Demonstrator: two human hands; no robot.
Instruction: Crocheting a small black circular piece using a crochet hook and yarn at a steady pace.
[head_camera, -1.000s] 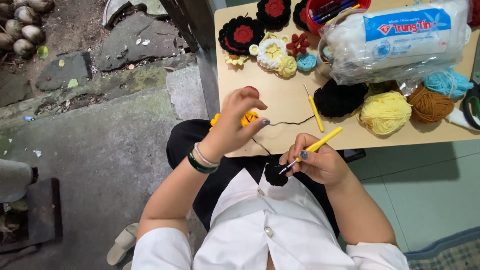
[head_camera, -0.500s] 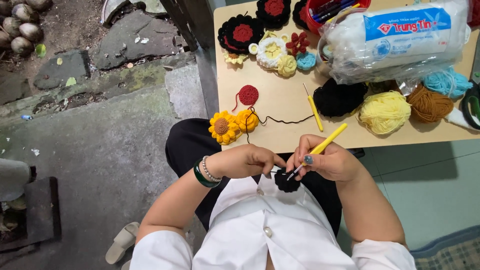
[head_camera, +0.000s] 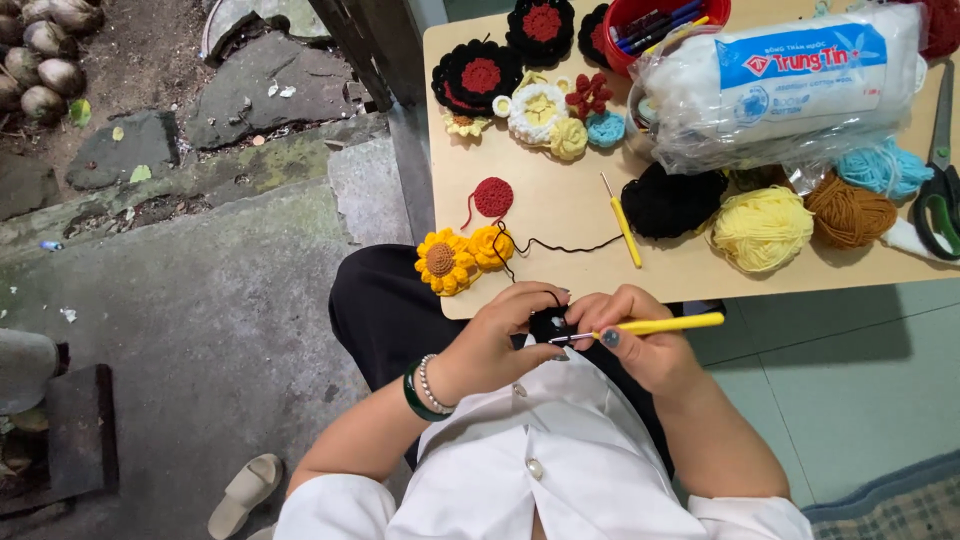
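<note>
Two hands are working; two yellow crochet hooks (head_camera: 655, 326) are showing; two sunflower pieces (head_camera: 445, 262) are lying at the table edge; four loose yarn balls (head_camera: 763, 228) are sitting; one scissors (head_camera: 938, 200).

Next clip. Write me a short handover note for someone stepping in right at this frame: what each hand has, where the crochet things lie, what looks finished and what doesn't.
Left hand: pinching the small black crochet piece at the table edge.
Right hand: closed on the yellow crochet hook, metal tip at the black piece.
Black yarn strand runs from the piece across the table towards the black yarn ball.
Lying finished-looking: sunflower, small red disc, several flowers at the far edge.
A second yellow hook lies spare beside the black yarn ball.
Unfinished: the black piece is small, with yarn attached.
</note>
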